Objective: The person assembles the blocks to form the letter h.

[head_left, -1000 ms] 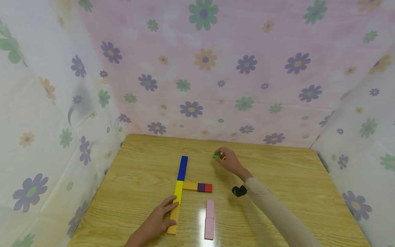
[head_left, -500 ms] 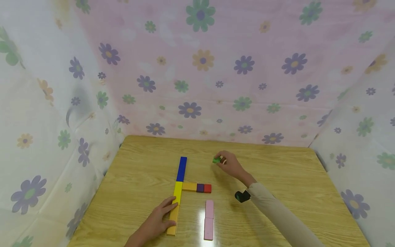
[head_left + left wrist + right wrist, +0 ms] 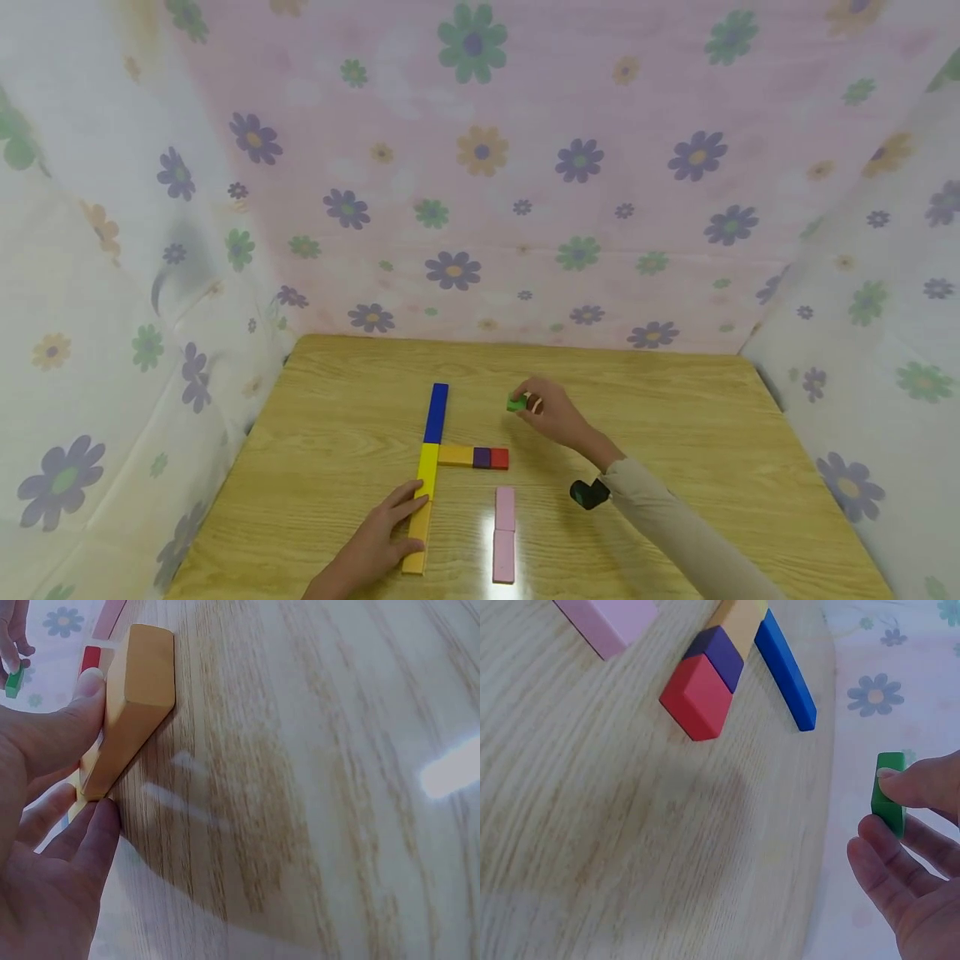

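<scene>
My right hand (image 3: 555, 412) pinches a small green block (image 3: 515, 402) between thumb and fingertips, above the far middle of the table. In the right wrist view the green block (image 3: 891, 817) is held apart from the others. My left hand (image 3: 375, 537) rests along a straight line of blocks, its fingertips touching the yellow block (image 3: 427, 467) and its thumb on the orange block (image 3: 417, 529). A blue block (image 3: 436, 412) forms the line's far end. From the yellow block a branch runs right: a light-orange block (image 3: 455, 455), a purple block (image 3: 482, 457) and a red block (image 3: 499, 458).
Two pink blocks (image 3: 504, 533) lie end to end nearer the front, right of the line. A dark device (image 3: 587, 494) is at the right wrist. The wooden table (image 3: 675, 417) is bounded by flowered cloth (image 3: 510, 192) at the back and sides.
My right hand has brought the green block slightly nearer and a little left, towards the red block. The left hand stays on the same blocks. The head view has shifted slightly.
</scene>
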Available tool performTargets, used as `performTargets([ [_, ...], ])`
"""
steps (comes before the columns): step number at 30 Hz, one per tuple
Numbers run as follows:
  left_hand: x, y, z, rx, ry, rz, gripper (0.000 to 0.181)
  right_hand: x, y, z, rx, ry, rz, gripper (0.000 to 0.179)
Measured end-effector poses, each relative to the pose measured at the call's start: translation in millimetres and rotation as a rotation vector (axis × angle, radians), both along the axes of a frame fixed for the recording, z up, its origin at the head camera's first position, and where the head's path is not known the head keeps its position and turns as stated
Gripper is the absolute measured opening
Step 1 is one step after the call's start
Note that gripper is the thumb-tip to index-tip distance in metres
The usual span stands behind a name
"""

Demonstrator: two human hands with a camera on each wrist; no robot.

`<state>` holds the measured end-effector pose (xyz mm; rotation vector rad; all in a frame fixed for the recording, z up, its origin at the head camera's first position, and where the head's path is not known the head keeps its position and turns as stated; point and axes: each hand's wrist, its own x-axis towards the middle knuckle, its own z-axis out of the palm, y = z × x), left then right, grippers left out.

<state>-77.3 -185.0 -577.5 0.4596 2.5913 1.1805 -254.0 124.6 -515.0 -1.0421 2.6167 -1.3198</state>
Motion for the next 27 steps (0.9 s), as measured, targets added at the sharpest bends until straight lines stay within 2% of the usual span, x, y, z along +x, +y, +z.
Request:
performTargets([
  [6, -0.1, -0.4, -1.4, 0.004, 0.010, -0.006, 0.059, 10.7, 0, 0.6, 0.022, -0.001, 0.013, 0.019],
  [16, -0.2, 0.5, -2.2, 0.003, -0.015, 0.003, 0.060, 25.6, -1, -3.3, 0.042, -0.046, 0.023, 0.021],
  [27, 0.7, -0.5, -2.2, 0.001, 0.026, -0.006, 0.059, 39.4, -3, -11.1, 0.029, -0.056, 0.052, 0.020],
])
